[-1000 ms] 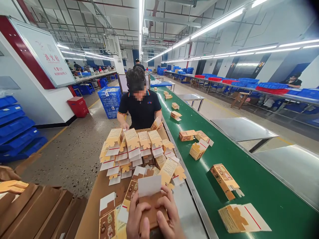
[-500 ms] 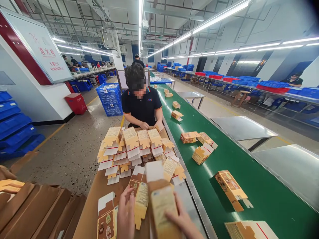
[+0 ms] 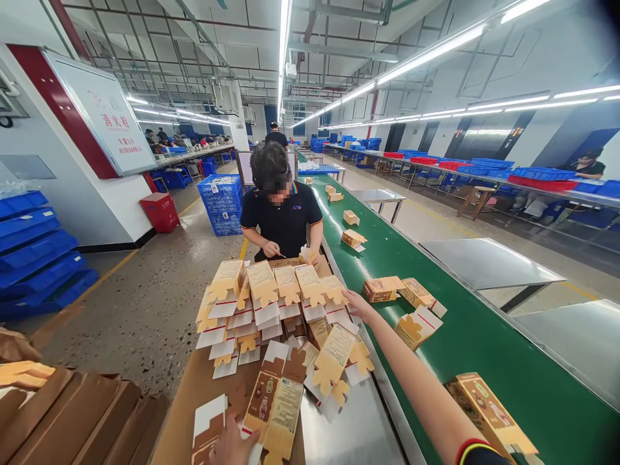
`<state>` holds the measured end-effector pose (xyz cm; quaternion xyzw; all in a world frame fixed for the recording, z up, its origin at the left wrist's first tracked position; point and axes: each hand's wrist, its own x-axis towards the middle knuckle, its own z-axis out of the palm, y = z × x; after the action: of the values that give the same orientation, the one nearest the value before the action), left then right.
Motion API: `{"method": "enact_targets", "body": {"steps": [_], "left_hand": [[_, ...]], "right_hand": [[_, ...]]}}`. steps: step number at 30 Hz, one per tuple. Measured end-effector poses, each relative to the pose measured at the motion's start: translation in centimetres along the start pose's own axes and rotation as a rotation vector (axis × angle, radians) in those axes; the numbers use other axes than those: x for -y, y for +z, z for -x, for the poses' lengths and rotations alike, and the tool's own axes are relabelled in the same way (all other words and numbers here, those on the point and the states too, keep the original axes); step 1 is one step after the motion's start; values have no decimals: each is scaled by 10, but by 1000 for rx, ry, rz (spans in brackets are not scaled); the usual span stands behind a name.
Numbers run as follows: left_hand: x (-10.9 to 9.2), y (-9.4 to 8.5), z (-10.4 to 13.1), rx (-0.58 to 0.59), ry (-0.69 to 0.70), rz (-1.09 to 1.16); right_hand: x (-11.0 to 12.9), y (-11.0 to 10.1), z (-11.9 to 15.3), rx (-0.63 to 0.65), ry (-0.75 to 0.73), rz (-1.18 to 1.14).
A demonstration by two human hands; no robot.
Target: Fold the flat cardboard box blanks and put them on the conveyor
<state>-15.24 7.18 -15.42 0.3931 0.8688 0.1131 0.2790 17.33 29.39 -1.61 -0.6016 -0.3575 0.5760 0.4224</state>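
Note:
At the bottom, my left hand (image 3: 233, 444) has its fingers closed on the lower left edge of a folded-flat carton (image 3: 283, 407) with brown and yellow printed panels. Another flat carton (image 3: 207, 416) lies to the left, partly behind that hand. My right arm reaches forward along the conveyor edge. My right hand (image 3: 357, 305) grips the right side of an opened carton box (image 3: 332, 290) at the right end of the stacked row; some fingertips are hidden behind it. Stacked carton boxes (image 3: 261, 284) stand to its left, their end flaps hanging toward me.
A green conveyor belt (image 3: 387, 258) runs along the right, carrying several carton boxes (image 3: 419, 326). Facing me across the stack, a co-worker (image 3: 281, 213) handles a small item. Brown cardboard (image 3: 116, 420) stands at lower left, near blue trays (image 3: 39, 258).
My right hand has carried a carton box from close in front of me forward to the right end of the stack. My left hand has moved down onto the flat carton's edge.

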Motion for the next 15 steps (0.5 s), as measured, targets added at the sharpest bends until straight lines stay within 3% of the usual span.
{"method": "enact_targets", "body": {"steps": [4,8,10,15], "left_hand": [[-6,-4,-4,53,66,153],[-21,-17,11,213,165,448],[-28,-28,27,293,209,585],[-39,-54,75,409,259,898]], "right_hand": [[-9,-6,6,-98,-71,49],[-28,-9,49,-144,-215,36],[-46,2,85,-88,-247,0],[-95,57,165,139,-164,-148]]}}
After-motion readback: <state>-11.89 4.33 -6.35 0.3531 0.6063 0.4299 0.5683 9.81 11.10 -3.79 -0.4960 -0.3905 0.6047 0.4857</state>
